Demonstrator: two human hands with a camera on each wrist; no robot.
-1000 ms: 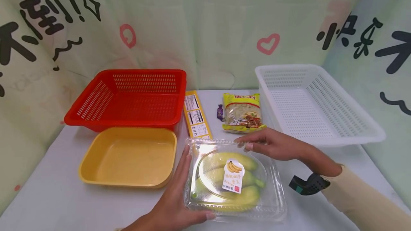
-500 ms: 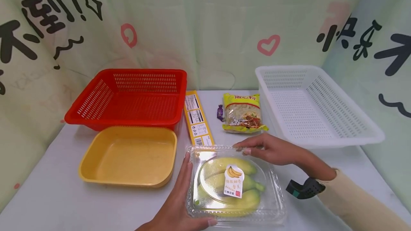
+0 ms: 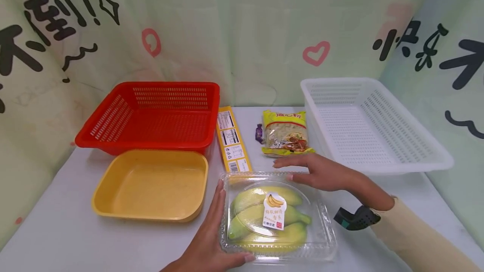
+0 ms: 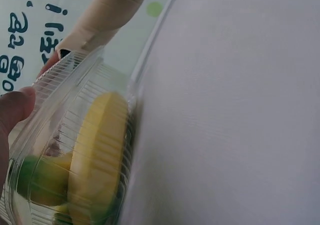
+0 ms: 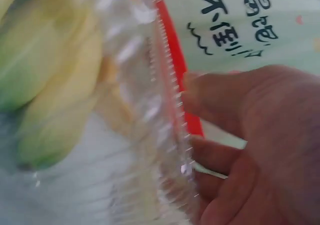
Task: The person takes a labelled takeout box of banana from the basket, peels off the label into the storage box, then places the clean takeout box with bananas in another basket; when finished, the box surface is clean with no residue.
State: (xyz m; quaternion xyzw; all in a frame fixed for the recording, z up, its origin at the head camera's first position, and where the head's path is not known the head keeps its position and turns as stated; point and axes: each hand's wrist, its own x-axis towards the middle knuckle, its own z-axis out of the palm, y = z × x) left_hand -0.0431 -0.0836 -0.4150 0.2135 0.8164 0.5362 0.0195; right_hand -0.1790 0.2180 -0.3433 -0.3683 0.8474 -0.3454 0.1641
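Note:
In the head view, a clear plastic clamshell box of bananas (image 3: 321, 238) is at the front middle of the table, with a banana label (image 3: 274, 211) on its lid. My left hand (image 3: 209, 236) holds its left side, thumb at the near edge and fingers along the side. The left wrist view shows that thumb (image 4: 21, 107) against the ribbed plastic and the yellow-green bananas (image 4: 100, 150) inside. My right hand (image 3: 319, 173) is at the far edge, thumb touching the rim and fingers stretched out past it. In the right wrist view, the right thumb (image 5: 215, 97) is beside the crimped rim.
A red basket (image 3: 172, 144) stands behind a yellow tub (image 3: 151, 215) on the left. A white basket (image 3: 397, 165) is at the back right. Between them lie a yellow-and-white flat box (image 3: 231, 137), a purple wrapped candy (image 3: 259, 133) and a yellow food packet (image 3: 286, 133). Printed curtains (image 3: 245, 32) hang behind.
The clamshell box has shifted slightly toward me, and glare on its lid has lessened. My right hand's fingers have lifted off the far rim. The left hand has kept its hold.

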